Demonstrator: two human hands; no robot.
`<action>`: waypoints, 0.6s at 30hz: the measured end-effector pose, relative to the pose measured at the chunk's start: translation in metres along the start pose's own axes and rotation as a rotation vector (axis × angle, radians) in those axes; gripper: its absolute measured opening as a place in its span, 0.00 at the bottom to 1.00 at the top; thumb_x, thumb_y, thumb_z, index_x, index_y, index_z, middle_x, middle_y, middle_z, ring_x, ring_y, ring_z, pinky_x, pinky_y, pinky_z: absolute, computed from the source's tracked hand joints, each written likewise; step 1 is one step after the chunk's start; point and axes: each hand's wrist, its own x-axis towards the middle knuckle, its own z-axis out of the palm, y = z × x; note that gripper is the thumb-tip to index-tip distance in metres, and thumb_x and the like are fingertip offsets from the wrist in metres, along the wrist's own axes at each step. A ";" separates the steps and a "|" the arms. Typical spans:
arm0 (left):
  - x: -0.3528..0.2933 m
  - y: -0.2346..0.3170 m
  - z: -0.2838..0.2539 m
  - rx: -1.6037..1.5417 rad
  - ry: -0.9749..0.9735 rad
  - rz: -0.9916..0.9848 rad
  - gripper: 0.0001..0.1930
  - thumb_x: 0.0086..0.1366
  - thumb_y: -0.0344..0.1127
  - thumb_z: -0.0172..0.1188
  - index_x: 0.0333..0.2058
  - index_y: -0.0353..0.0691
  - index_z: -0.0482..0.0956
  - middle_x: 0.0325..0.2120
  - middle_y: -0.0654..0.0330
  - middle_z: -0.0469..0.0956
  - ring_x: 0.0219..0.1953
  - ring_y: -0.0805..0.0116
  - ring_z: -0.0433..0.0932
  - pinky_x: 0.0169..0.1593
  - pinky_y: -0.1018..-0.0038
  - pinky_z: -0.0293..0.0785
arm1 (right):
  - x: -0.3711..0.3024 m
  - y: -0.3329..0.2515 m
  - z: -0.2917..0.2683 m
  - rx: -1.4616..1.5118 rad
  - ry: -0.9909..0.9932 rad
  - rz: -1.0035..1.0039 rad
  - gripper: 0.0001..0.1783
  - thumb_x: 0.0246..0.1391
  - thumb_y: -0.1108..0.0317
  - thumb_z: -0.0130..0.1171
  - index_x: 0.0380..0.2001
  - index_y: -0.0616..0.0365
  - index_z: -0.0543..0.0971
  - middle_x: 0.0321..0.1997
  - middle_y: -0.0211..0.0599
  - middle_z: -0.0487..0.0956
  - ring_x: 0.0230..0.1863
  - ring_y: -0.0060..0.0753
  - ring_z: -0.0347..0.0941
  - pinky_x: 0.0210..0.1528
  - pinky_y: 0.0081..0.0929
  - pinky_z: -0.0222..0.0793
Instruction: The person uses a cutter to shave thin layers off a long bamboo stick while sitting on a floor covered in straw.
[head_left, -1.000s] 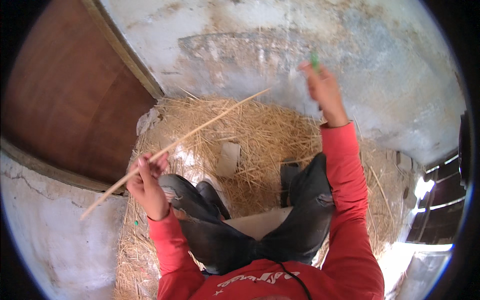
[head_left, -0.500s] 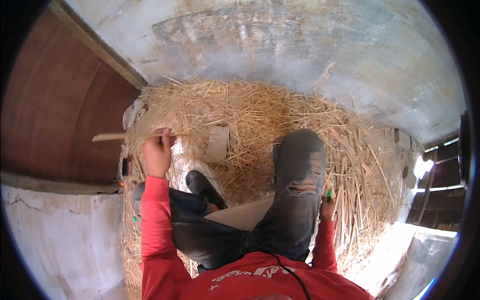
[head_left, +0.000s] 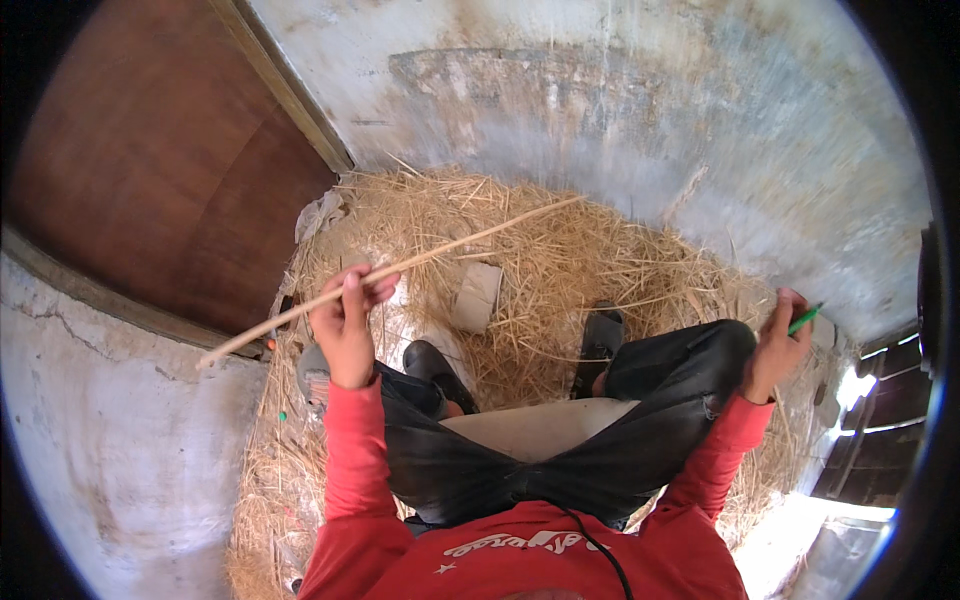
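Observation:
My left hand (head_left: 347,335) is closed around a long, thin bamboo strip (head_left: 490,233). It slants from the lower left, near the wall, up to the far right over the straw. Its fingers and thumb pinch the strip nearer its left end. Out to the right, past my knee, my right hand (head_left: 775,355) is closed on a slim green object (head_left: 805,319). Only a short green length of it sticks out of the fingers, so I cannot make out its kind.
Dry straw and shavings (head_left: 540,265) cover the floor, with a grey block (head_left: 478,298) lying among them. A stained plaster wall (head_left: 600,110) rises ahead. At left is a brown panel (head_left: 150,170) with a wooden frame. My legs spread around a pale seat (head_left: 540,428).
The bamboo strip has swung from nearly level to a slant, showing more of its length. My right hand has moved up and outward from beside my thigh. My right knee has swung outward.

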 end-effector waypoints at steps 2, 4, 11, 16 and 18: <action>-0.031 0.021 -0.002 -0.161 0.076 0.000 0.16 0.79 0.38 0.51 0.50 0.27 0.76 0.42 0.40 0.84 0.42 0.54 0.87 0.46 0.68 0.86 | -0.030 -0.032 0.027 0.006 -0.216 0.011 0.11 0.66 0.64 0.63 0.41 0.62 0.84 0.32 0.26 0.81 0.34 0.22 0.74 0.39 0.26 0.72; -0.061 0.028 -0.007 -0.246 0.096 -0.035 0.17 0.79 0.41 0.51 0.50 0.30 0.76 0.42 0.42 0.84 0.43 0.56 0.87 0.45 0.70 0.85 | -0.074 -0.064 0.068 0.081 -0.535 -0.160 0.09 0.66 0.67 0.63 0.40 0.60 0.86 0.30 0.25 0.81 0.32 0.17 0.72 0.36 0.22 0.69; -0.147 0.046 -0.029 -0.394 0.206 -0.110 0.21 0.78 0.47 0.53 0.51 0.31 0.75 0.42 0.45 0.85 0.40 0.60 0.87 0.44 0.72 0.84 | -0.142 -0.118 0.139 0.377 -0.832 0.231 0.16 0.62 0.59 0.69 0.31 0.63 0.86 0.25 0.23 0.78 0.28 0.13 0.67 0.31 0.19 0.62; -0.201 0.048 -0.043 -0.457 0.309 -0.213 0.23 0.79 0.49 0.51 0.53 0.30 0.75 0.39 0.47 0.86 0.36 0.61 0.87 0.40 0.73 0.82 | -0.159 -0.132 0.135 0.398 -0.886 0.227 0.19 0.61 0.55 0.70 0.29 0.63 0.85 0.21 0.24 0.76 0.25 0.15 0.64 0.28 0.21 0.58; -0.216 0.046 -0.044 -0.530 0.359 -0.257 0.23 0.78 0.49 0.52 0.53 0.32 0.75 0.37 0.50 0.86 0.34 0.64 0.86 0.38 0.75 0.81 | -0.168 -0.137 0.132 0.328 -0.898 0.172 0.19 0.60 0.54 0.70 0.28 0.62 0.86 0.19 0.25 0.75 0.24 0.16 0.64 0.28 0.22 0.58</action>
